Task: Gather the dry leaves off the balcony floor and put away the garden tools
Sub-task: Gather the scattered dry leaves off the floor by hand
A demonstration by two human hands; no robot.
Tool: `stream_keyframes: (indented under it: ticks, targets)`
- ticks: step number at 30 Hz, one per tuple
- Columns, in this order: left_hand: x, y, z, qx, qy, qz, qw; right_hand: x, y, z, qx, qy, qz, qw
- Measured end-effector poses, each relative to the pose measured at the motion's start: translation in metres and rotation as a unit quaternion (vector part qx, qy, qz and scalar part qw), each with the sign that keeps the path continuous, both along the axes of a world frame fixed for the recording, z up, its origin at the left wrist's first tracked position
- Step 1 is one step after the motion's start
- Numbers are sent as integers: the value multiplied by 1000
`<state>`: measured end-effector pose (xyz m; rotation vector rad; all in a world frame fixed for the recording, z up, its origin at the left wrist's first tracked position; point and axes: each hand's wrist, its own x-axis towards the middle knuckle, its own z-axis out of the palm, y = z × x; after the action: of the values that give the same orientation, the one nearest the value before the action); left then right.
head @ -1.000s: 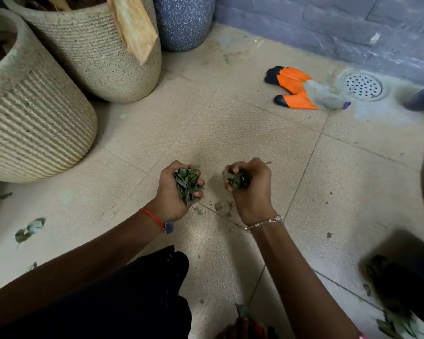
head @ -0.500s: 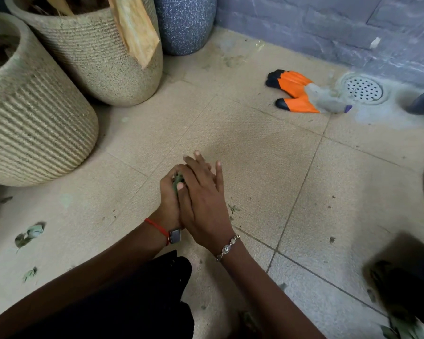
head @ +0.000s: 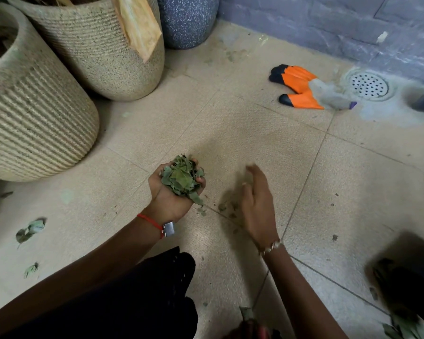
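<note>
Two stray leaves (head: 31, 230) lay uncollected on the floor tiles (head: 230, 133) at far left. A second earlier each hand had held its own share. Now the left hand (head: 175, 192) cupped the whole handful of dry leaves (head: 181, 178), palm up above the floor, fingers curled round it. The leaves were dull green, crumpled and loosely heaped, one dangling off the palm's edge. The right hand (head: 256, 204), blurred, had come away slack-fingered and holding nothing, probably free for the leaf crumbs (head: 222, 206) below. The orange gardening glove (head: 301, 88) lay beside the floor drain (head: 368, 84).
</note>
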<state>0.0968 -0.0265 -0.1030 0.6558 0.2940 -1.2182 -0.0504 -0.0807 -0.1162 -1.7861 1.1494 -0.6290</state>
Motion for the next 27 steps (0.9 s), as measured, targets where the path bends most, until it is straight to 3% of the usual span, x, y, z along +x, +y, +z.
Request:
stream_keyframes:
  ticks: [3, 6, 15, 22, 27]
  targets:
    - [6, 2, 1, -6, -15, 5, 1000, -7, 32, -33, -96, 214, 50, 971]
    - [11, 4, 4, -21, -5, 16, 1000, 7, 53, -42, -160, 262, 111, 945]
    - [23, 9, 8, -20, -17, 52, 998, 66, 34, -53, -245, 210, 235, 917]
    - [21, 7, 8, -21, -19, 34, 999, 18, 19, -57, -260, 93, 362, 890]
    - [16, 2, 12, -16, -36, 10, 999, -24, 7, -56, -236, 84, 404, 880]
